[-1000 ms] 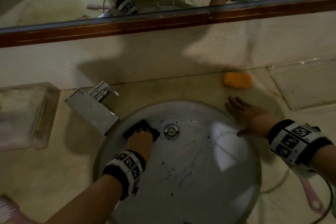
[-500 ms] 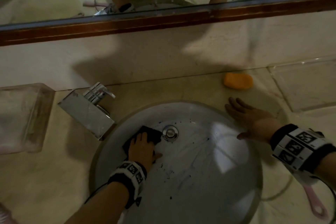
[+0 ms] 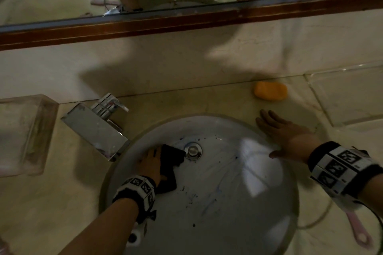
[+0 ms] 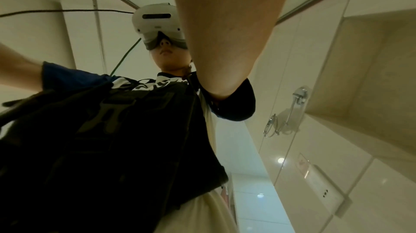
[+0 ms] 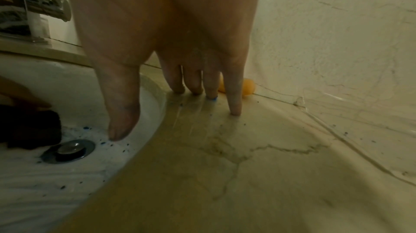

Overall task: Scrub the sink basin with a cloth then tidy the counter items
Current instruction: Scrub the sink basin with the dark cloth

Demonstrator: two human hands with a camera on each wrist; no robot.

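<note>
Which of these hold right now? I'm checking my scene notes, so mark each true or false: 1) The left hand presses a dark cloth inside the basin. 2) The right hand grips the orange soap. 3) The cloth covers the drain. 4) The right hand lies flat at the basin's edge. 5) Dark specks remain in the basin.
1) True: the left hand presses the dark cloth against the sink basin.
2) False: the right hand holds nothing; the orange soap lies apart on the counter, beyond its fingertips.
3) False: the drain is uncovered, beside the cloth.
4) True: fingers straight on the counter, thumb over the rim.
5) True: specks show near the drain and lower down.
</note>
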